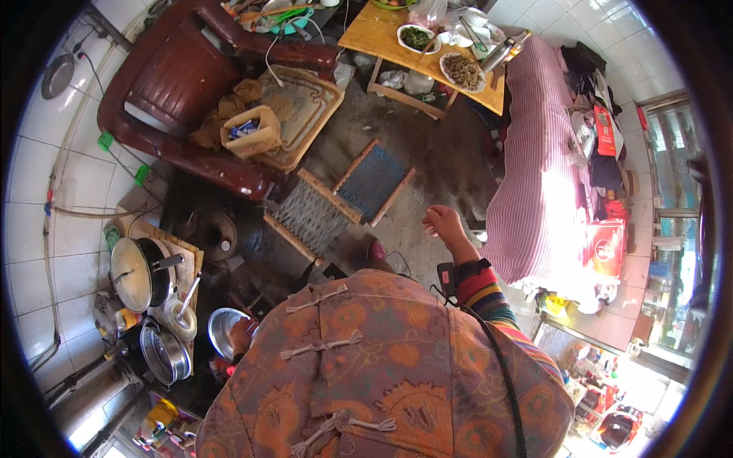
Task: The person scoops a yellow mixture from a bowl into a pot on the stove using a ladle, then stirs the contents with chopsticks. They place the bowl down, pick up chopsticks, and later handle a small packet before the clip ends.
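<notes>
At the lower left, my left hand grips the rim of a shiny metal basin, which tilts at my side. Part of that hand is hidden by my patterned jacket. My right hand is held out in front of me over the floor, its fingers loosely curled with nothing visible in them. A woven stool and a second low stool with a dark blue woven seat stand ahead of me.
Left, a lidded wok and a metal pot sit beside a stove. Beyond is a brown wooden armchair with a box near it. A wooden table bears plates of food; right, a striped bed.
</notes>
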A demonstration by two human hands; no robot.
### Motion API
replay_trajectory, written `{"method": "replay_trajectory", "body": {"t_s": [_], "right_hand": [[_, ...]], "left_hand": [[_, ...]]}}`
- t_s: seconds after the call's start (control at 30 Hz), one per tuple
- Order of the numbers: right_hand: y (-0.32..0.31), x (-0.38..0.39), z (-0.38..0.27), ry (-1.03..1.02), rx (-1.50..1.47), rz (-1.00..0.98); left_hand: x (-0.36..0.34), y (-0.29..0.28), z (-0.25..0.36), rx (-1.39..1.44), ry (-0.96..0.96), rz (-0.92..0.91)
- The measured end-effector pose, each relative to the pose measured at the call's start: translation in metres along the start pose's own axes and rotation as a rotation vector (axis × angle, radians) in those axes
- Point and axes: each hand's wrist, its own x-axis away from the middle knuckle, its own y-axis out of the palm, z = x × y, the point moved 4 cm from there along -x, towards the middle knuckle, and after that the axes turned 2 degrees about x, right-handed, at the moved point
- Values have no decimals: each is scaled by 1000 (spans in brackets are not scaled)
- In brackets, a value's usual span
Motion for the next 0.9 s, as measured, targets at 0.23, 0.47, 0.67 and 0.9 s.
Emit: {"method": "replay_trajectory", "body": {"t_s": [0.23, 0.47, 0.67, 0.9], "right_hand": [[-66, -79, -54, -69, 31, -10], [-57, -135, -126, -194, -84, -88], [-61, -212, -167, -103, -19, -26], [-82, -418, -179, 55, -151, -34]], "left_hand": [[-22, 45, 66, 1593, -751, 212], [-79, 25, 77, 1803, -733, 201], [-90, 5, 118, 1618, -798, 244], [-104, 26, 229, 1867, -959, 144]]}}
